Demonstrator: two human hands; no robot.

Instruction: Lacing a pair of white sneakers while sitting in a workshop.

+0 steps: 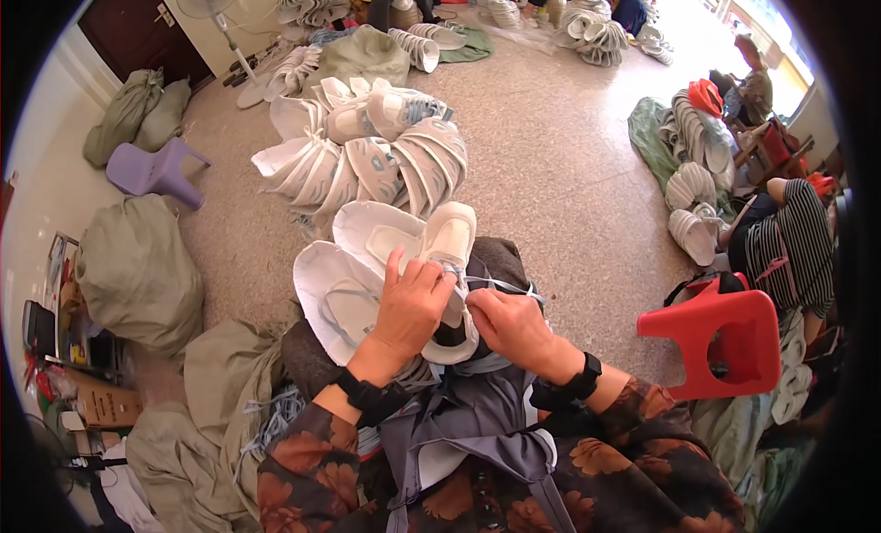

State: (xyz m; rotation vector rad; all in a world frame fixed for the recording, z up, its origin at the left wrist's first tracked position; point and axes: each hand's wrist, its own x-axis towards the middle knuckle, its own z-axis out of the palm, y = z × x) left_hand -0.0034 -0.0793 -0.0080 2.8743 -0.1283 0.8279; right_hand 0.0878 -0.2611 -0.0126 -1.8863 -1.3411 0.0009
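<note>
A white and cream sneaker rests on my lap, toe pointing away from me. A pale grey-blue shoelace runs out of its eyelets to the right. My left hand grips the sneaker at the eyelets, its index finger raised; the thumb is hidden. Beside the shoe's opening, my right hand is closed in a pinch on the lace. Two more white shoe uppers lie against the sneaker on the left. Grey cloth and a bundle of loose pale laces lie near my body.
A curved stack of nested white shoes stands on the floor ahead. Grey-green sacks and a purple stool are at left. To the right are a red stool and a person in stripes. Other people sit among shoe piles further off.
</note>
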